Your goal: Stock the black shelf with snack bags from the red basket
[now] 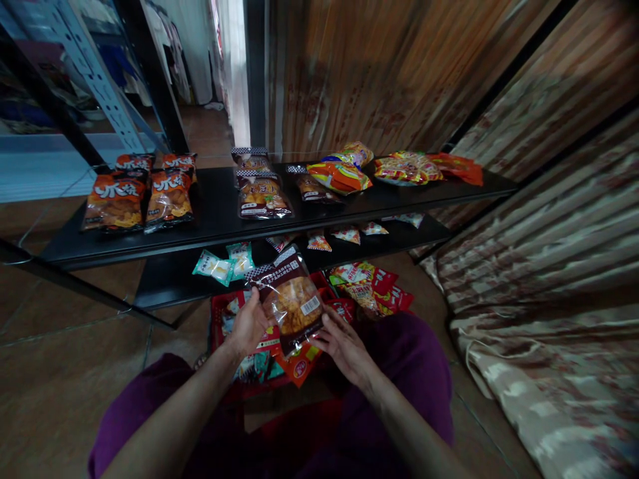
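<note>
A dark, see-through snack bag [292,299] with golden pieces and a white barcode label is held up in front of me. My left hand [248,326] grips its left edge. My right hand [342,346] holds its lower right corner, fingers curled under it. Below the bag stands a red basket [217,313] with more snack packets, between my knees in purple trousers. Ahead is a black shelf [219,213] bearing matching dark bags [263,196], orange bags [117,203] at the left and yellow-red packets [407,167] at the right.
A lower black shelf [170,279] carries small green packets [224,265] and small red-white packets [344,234]. Red packets [372,283] lie beside the basket. A patterned curtain [544,266] hangs at the right. Metal rack uprights [100,80] stand at the back left, on a brown floor.
</note>
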Demonstrator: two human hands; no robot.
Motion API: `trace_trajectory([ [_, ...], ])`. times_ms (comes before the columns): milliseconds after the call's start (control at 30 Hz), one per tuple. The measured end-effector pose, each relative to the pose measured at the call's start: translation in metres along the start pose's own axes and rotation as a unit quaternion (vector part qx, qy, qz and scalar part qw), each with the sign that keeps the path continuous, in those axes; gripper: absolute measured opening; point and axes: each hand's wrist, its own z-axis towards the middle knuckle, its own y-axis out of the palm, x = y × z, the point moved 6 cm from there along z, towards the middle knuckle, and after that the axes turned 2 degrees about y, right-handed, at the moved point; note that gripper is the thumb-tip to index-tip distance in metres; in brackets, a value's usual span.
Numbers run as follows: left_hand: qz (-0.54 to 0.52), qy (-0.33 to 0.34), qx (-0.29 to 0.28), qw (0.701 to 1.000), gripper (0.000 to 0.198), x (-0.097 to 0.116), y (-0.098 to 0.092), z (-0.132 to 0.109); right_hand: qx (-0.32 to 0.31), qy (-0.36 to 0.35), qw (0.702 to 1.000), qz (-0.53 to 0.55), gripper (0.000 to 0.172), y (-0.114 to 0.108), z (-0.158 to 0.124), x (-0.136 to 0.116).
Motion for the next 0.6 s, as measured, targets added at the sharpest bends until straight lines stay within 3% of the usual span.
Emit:
trace_trajectory([
  [167, -0.014, 0.019, -0.002, 1.000, 0.035, 0.009, -0.003, 0.004, -0.007, -0.015, 0.999, 0.030, 0.044, -0.001, 0.001, 0.005],
  [333, -0.031, 0.085, 0.042, 0.995, 0.023, 0.023, -0.010, 0.006, 0.025, -0.002, 0.999, 0.040, 0.040, -0.012, 0.006, 0.012],
  [600, -0.029, 0.096, 0.070, 0.992, 0.028, 0.032, -0.012, 0.005, 0.015, 0.007, 0.999, 0.048, 0.037, -0.011, 0.003, 0.019],
])
